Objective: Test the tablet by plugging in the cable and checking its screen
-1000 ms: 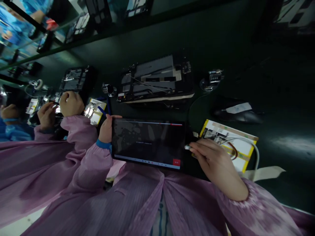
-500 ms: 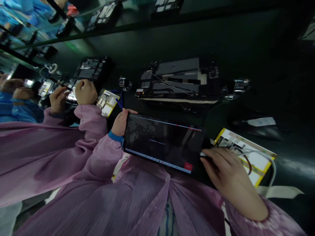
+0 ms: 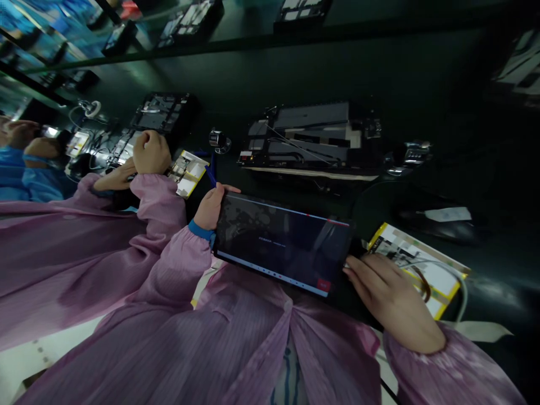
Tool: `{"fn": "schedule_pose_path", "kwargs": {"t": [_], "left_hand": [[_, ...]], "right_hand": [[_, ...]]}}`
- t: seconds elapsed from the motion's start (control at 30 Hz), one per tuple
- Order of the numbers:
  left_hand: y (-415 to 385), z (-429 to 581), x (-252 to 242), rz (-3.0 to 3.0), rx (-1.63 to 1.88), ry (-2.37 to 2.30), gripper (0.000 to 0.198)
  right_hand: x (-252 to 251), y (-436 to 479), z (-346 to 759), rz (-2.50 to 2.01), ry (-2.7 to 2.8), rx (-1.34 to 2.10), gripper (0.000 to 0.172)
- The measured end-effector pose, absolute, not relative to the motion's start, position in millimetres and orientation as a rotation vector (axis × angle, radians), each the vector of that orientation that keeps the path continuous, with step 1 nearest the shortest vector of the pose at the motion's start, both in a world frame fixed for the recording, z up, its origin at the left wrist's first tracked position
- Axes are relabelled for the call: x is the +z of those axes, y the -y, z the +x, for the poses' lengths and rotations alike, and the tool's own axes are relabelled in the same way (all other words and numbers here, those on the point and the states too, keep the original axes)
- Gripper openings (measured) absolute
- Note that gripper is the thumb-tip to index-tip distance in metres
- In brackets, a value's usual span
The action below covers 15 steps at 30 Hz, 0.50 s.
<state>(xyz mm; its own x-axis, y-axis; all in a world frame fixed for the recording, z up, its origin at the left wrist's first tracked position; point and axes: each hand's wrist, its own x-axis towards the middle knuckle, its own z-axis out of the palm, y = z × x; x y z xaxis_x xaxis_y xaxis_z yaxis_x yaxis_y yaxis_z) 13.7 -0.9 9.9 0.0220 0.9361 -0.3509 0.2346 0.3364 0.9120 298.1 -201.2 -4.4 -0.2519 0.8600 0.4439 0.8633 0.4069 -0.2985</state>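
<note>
Left hand (image 3: 211,205) is gripping the left short edge of the tablet (image 3: 282,242), thumb lying over the top rim, fingers wrapped behind. Right hand (image 3: 392,301) is pressing bunched fingertips against the right short edge; cannot tell whether anything is pinched between them.

Tablet is being held just above the lap, near the front edge of the tabletop (image 3: 422,84). Its long axis is running left to right, dipping slightly rightward. The dark screen is facing up, with the red button (image 3: 324,285) sitting at its near right corner.

Yellow-edged board (image 3: 426,270) is lying just beside the right hand. Opened tablet chassis (image 3: 312,138) is resting farther back. Co-worker's hand (image 3: 152,152) is working well to the left.
</note>
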Motion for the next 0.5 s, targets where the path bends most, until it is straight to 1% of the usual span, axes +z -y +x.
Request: {"fn": "schedule_pose_path", "kwargs": {"t": [0.13,0.23,0.3,0.37,0.43,0.47,0.5], "left_hand": [[3,17,15,1.161,0.762,-1.516,0.048],[5,24,22,1.152,0.76,-1.583,0.049],[5,26,25,1.156,0.76,-1.604,0.05],[4,25,24,1.152,0.755,-1.622,0.05],[2,21,20,1.159,0.754,-1.632,0.051],[2,18,17,1.179,0.754,-1.626,0.052],[1,15,14,1.228,0.741,-1.61,0.053]], "right_hand": [[0,204,303,-1.515,2.098,-0.059,0.018],[3,208,305,-1.563,2.091,0.008,0.026],[2,211,304,-1.584,2.028,0.089,0.027],[0,213,302,-1.586,1.905,0.171,0.02],[-2,214,299,-1.555,1.782,0.248,0.008],[-3,213,299,-1.533,1.746,0.279,0.004],[-3,213,298,-1.507,1.728,0.3,0.008]]}}
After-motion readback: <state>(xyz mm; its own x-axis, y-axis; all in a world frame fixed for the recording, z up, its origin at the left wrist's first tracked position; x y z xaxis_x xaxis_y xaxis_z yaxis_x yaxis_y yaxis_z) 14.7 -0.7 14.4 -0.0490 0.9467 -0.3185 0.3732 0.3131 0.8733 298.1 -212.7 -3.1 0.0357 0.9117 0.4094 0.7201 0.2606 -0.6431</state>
